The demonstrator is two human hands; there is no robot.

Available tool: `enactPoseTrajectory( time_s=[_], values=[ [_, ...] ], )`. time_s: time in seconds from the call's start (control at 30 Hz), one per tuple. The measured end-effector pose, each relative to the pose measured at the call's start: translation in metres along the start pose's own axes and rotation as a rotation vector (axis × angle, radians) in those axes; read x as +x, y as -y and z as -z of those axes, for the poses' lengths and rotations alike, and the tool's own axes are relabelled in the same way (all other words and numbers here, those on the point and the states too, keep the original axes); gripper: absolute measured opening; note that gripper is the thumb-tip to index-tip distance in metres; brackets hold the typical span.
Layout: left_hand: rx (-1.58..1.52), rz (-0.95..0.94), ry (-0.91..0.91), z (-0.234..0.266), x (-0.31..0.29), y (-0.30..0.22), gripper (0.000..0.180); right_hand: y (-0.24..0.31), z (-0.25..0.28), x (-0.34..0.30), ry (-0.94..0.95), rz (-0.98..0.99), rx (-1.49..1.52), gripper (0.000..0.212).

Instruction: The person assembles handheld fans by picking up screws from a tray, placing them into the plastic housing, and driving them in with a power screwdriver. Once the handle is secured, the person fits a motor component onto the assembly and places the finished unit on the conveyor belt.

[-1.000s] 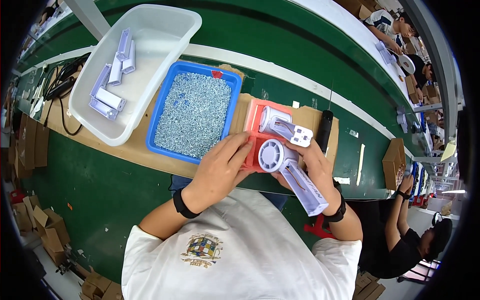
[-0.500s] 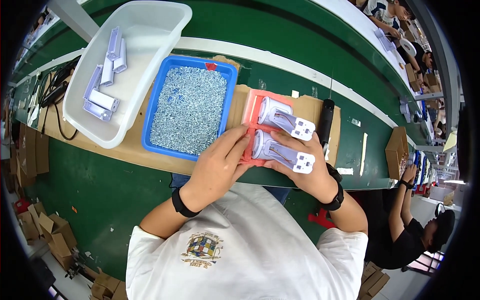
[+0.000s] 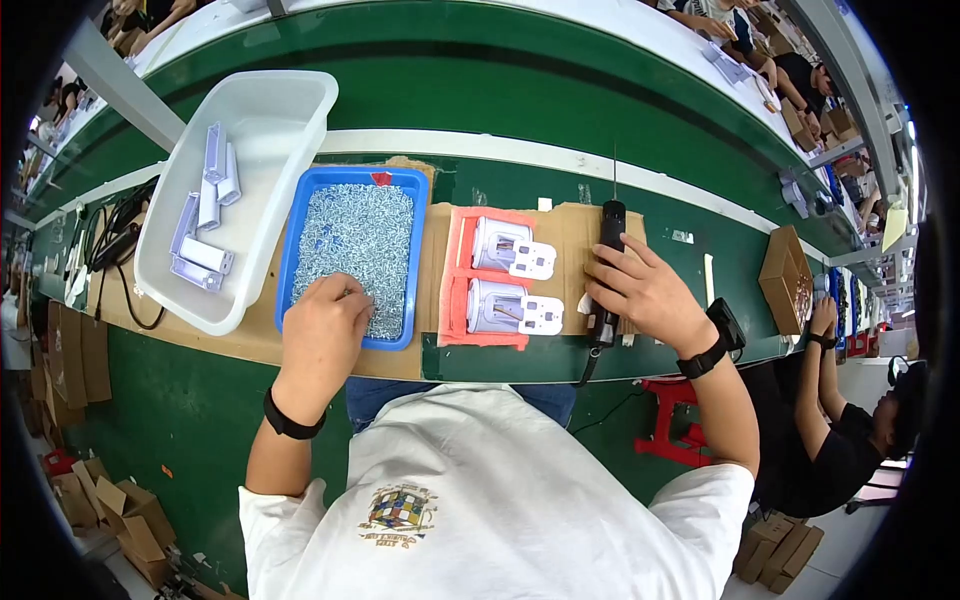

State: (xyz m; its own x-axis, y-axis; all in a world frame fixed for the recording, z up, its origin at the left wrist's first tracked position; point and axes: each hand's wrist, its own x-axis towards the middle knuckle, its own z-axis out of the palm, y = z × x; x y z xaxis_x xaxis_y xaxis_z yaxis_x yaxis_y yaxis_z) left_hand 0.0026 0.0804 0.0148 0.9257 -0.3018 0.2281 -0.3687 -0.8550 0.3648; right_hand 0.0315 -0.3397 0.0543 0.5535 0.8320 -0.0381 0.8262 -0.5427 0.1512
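Observation:
My left hand (image 3: 322,335) is at the near edge of a blue tray (image 3: 284,290) full of small silvery screws (image 3: 355,235). Its fingertips are bunched together at the screws; whatever they pinch is too small to make out. My right hand (image 3: 645,295) lies across a black electric screwdriver (image 3: 613,225), fingers curled over its body, the long thin bit pointing away from me. Between my hands, a red fixture (image 3: 455,315) cradles two white plastic housings, a far one (image 3: 495,245) and a near one (image 3: 497,306). Thin wires show inside each; neither hand touches them.
At the left stands a white tub (image 3: 160,235) with several pale plastic housings (image 3: 208,205). Cardboard (image 3: 260,352) lies under the trays. Black cables (image 3: 115,245) are at the far left. An open carton (image 3: 783,285) and a co-worker (image 3: 840,430) are on the right.
Both hands have left the fixture and its housings. My left hand moved left to the screws; my right hand moved right onto the screwdriver. The fixture now sits straighter, and the view has shifted.

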Motion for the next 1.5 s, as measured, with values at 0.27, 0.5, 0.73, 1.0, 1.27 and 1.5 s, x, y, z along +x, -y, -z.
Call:
enactPoseTrajectory(
  time_s=[0.27, 0.5, 0.73, 1.0, 1.27, 1.5],
  values=[
    [-0.106, 0.013, -0.145, 0.001, 0.0, 0.012, 0.007, 0.013, 0.013, -0.041, -0.759, -0.197, 0.714, 0.057],
    [-0.168, 0.124, -0.085, 0.001, 0.004, 0.011, 0.004, -0.007, 0.024, -0.012, -0.79, -0.151, 0.666, 0.079],
    [-0.355, 0.096, -0.197, -0.004, 0.002, 0.011, 0.009, -0.017, 0.001, -0.006, -0.599, -0.119, 0.543, 0.089],
    [-0.454, 0.044, -0.158, -0.003, 0.005, 0.009, 0.013, 0.027, 0.033, -0.058, -1.067, -0.32, 0.918, 0.092],
    [-0.399, 0.047, -0.06, -0.005, 0.007, 0.0, 0.01, 0.063, 0.064, -0.041, -0.186, -0.562, 0.727, 0.053],
    [-0.388, -0.006, -0.029, -0.003, -0.003, -0.001, 0.011, 0.048, 0.021, -0.027, 0.193, -0.515, 0.669, 0.057]
  ],
)
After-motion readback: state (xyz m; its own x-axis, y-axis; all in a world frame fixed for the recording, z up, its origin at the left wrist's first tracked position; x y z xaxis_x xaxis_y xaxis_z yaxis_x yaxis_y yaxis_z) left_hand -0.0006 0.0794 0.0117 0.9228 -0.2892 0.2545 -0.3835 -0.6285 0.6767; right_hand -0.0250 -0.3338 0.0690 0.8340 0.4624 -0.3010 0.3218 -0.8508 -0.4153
